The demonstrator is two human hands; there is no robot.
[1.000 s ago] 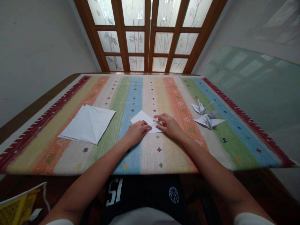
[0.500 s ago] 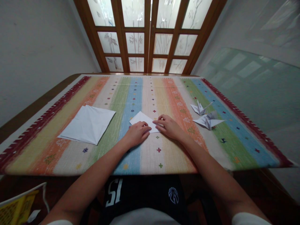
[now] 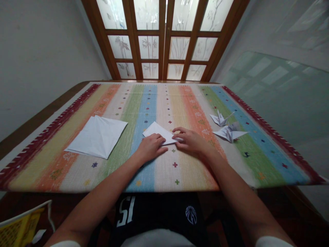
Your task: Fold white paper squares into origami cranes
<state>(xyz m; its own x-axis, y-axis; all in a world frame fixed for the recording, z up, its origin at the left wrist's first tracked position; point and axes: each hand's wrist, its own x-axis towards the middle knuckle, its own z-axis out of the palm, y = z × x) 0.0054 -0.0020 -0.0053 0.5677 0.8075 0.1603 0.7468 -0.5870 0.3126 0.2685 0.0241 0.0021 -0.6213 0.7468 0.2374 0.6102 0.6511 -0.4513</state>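
A folded white paper triangle (image 3: 157, 132) lies on the striped tablecloth (image 3: 177, 171) in front of me. My left hand (image 3: 151, 147) covers its near edge, fingers curled over the paper. My right hand (image 3: 191, 142) sits at the paper's right tip, with its fingertips on the fold. To the left lies a large creased white paper square (image 3: 96, 137), out of reach of both fingertips. Two white origami cranes (image 3: 219, 119) (image 3: 229, 133) stand to the right of my right hand, apart from it.
A wooden table edge (image 3: 38, 127) runs beyond the cloth at left. Glazed wooden doors (image 3: 164, 37) with bamboo patterns stand behind the table. A glass pane (image 3: 277, 85) leans at right. A yellow patterned bag (image 3: 19, 228) sits low at left, below the table.
My right hand has slid a little rightward and toward me along the paper's tip. My left hand stays nearly in place, and the paper has barely shifted.
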